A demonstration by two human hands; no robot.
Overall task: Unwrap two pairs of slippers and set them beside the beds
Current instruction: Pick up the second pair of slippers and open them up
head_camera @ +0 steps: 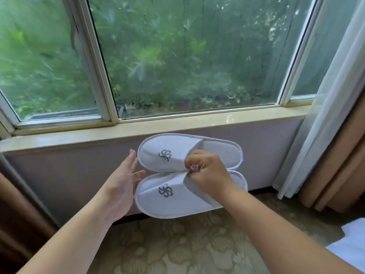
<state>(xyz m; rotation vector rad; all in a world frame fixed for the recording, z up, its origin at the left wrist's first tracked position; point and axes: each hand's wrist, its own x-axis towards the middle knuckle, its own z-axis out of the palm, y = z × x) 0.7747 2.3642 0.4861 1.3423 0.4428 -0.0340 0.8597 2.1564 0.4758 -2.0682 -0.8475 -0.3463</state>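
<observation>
Slippers (189, 175), two white ones side by side, hang in the air before the window sill (138, 131), with open carpet (177, 244) below. I see my right hand (207, 175) pinching their inner edges together. My left hand (120, 186) is spread, fingertips touching the toes.

No readable text or numbers. Only a grey pinwheel-like emblem (165, 155) on upper slipper (173, 149), same emblem on lower slipper (169, 202) at 6 o'clock.
</observation>
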